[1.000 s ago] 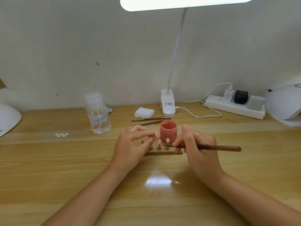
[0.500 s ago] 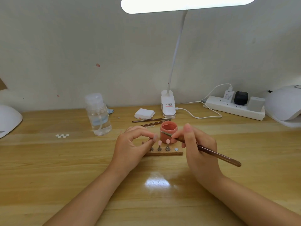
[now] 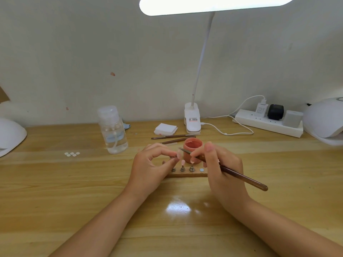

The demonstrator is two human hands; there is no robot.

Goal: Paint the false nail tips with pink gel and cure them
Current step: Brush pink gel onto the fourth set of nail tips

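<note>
At nine o'clock of the work spot stands a clear plastic pump bottle [image 3: 112,130], well apart from the hands. Moving right, the left hand [image 3: 151,168] curls thumb and forefinger round the thin metal stem of a small pink false nail tip on its peg [image 3: 178,155], lifted clear of the low brown wooden holder strip [image 3: 186,175]. That tip looks feather-light, thin and springy, and wet gel would make its face slick; my judgement is that the stem is the only safe place to take it, never the painted top.

Two more pink tips on metal cone pegs [image 3: 182,166] stand upright on the strip, just beside the pinched one, at about five o'clock from it. They would tip over at a slight nudge.

At twelve o'clock of the strip sits the open pink gel pot [image 3: 192,149], small and probably easy to knock.

Rightmost, the right hand [image 3: 221,170] grasps a slim brown-handled nail brush [image 3: 241,177] pen-fashion near its metal ferrule, bristle end pointing toward ten o'clock, close to the held tip; contact I cannot tell. The handle is stiff and light, best held low for control.
</note>
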